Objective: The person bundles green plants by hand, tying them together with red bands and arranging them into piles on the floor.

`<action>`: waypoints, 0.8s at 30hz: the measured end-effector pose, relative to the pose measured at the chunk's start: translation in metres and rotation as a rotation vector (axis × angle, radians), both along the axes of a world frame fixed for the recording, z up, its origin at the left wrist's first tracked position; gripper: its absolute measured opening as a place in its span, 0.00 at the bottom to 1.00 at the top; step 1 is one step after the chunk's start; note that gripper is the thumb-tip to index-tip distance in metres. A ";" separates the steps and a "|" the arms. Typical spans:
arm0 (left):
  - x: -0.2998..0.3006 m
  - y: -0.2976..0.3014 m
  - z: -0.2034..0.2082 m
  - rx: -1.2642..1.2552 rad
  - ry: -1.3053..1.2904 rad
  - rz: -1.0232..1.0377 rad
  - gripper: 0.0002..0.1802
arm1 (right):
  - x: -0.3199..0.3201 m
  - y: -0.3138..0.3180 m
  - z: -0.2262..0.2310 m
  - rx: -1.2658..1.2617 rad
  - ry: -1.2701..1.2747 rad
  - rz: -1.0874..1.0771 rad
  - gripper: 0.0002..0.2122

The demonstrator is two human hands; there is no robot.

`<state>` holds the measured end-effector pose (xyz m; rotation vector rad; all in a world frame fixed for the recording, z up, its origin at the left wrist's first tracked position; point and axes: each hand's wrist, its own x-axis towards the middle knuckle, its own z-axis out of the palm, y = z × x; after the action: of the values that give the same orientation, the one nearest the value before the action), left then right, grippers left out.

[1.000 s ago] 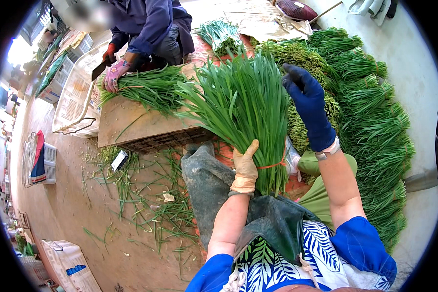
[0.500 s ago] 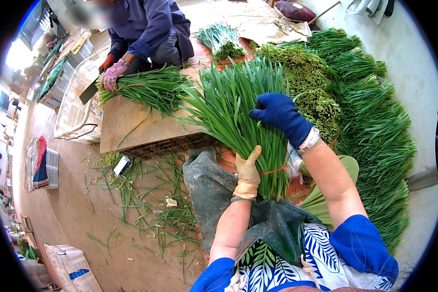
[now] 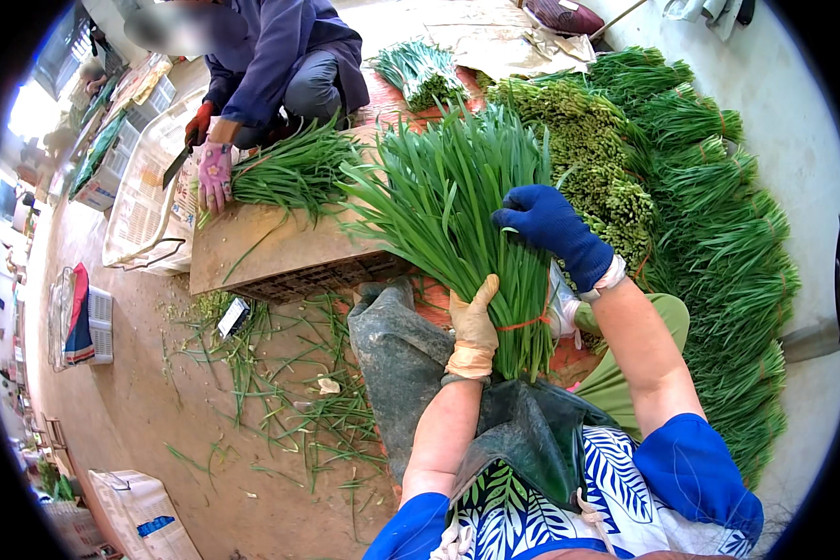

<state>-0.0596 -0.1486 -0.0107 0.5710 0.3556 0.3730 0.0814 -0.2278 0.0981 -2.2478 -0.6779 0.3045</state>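
Note:
A thick bundle of garlic chives (image 3: 462,201) stands tilted in front of me, its cut ends resting by my lap. An orange tie (image 3: 525,325) goes round its lower part. My left hand (image 3: 474,325), in a beige glove, is wrapped round the left side of the bundle near the tie, thumb upward. At the bundle's right edge is my right hand (image 3: 558,233), in a dark blue knitted glove. Its fingers are curled and pinched together against the leaves; whatever they hold is hidden. A dark waterproof apron (image 3: 406,350) covers my lap under the bundle.
Across a low wooden board (image 3: 280,247), a co-worker in gloves holds a knife (image 3: 175,168) beside another chive bundle (image 3: 299,173). Tied bundles (image 3: 719,252) line the wall at right. Loose trimmings (image 3: 289,392) litter the floor; a white basket (image 3: 140,201) stands left.
My right hand has shifted slightly right and down along the leaves. My left hand keeps its hold. The co-worker's knife has lifted from the far bundle, and their gloved hand has moved down.

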 end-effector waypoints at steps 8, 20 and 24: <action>0.001 0.002 0.004 0.010 0.037 0.016 0.25 | -0.015 -0.008 0.009 -0.004 -0.401 0.099 0.05; 0.008 0.022 -0.001 -0.146 0.149 0.155 0.24 | -0.146 -0.089 0.061 0.332 -0.428 0.838 0.11; 0.011 0.029 -0.026 -0.193 0.145 0.204 0.28 | -0.120 -0.144 0.016 0.068 -0.006 0.280 0.15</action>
<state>-0.0491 -0.1192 -0.0371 0.3741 0.5851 0.4888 -0.0387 -0.3722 0.1139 -2.0897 -0.9931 0.4050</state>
